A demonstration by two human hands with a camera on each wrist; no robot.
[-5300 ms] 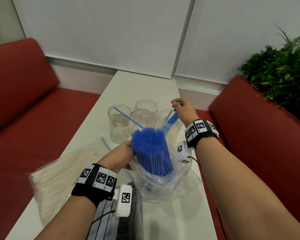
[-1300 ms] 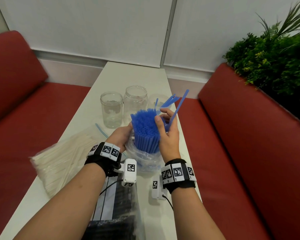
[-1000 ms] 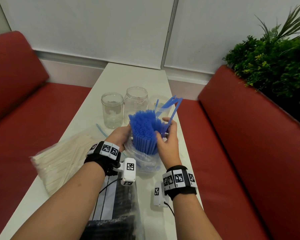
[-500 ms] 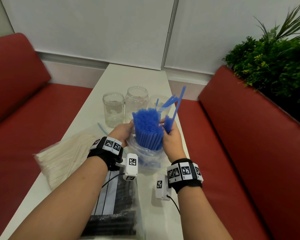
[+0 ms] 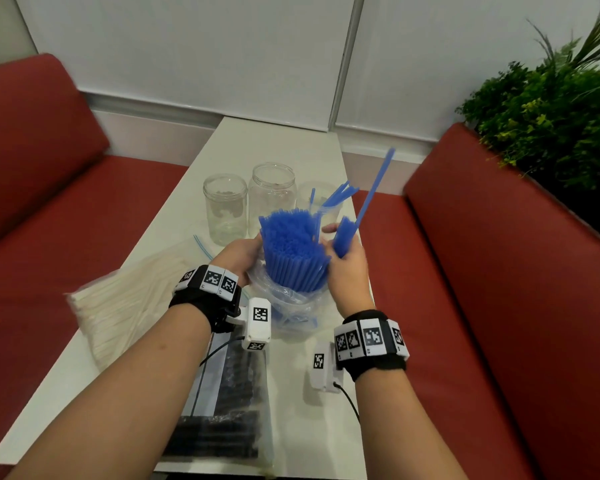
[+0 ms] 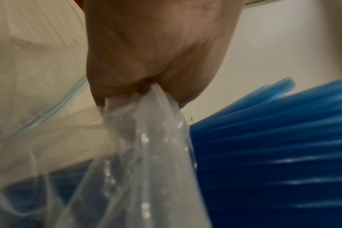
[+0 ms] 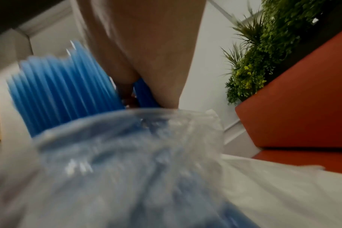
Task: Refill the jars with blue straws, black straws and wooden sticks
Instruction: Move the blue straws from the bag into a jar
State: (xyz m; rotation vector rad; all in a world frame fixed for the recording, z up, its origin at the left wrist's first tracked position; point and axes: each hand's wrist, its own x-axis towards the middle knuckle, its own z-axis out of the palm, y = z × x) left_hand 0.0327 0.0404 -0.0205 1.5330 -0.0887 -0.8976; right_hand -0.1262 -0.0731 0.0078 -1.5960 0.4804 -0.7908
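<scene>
A thick bundle of blue straws [image 5: 293, 249] stands upright in a clear plastic bag [image 5: 291, 306] on the white table [image 5: 278, 143]. My left hand [image 5: 245, 252] grips the bag's gathered plastic [image 6: 146, 117] beside the bundle. My right hand [image 5: 347, 263] holds a small bunch of blue straws [image 5: 345, 237] pulled up beside the bundle, one long straw [image 5: 378, 185] sticking high above it. Three clear jars stand behind: the left jar [image 5: 225, 206], the middle jar [image 5: 273, 195], and the right jar [image 5: 314, 199] with a few blue straws in it.
A bag of wooden sticks [image 5: 129, 306] lies at the table's left edge. A bag of black straws [image 5: 229, 410] lies near the front edge. Red benches [image 5: 499, 271] flank the table, and a green plant [image 5: 551, 109] stands at the back right.
My right hand came back from the right jar to the bundle and has drawn a small bunch of blue straws upward out of it. The left hand keeps its grip.
</scene>
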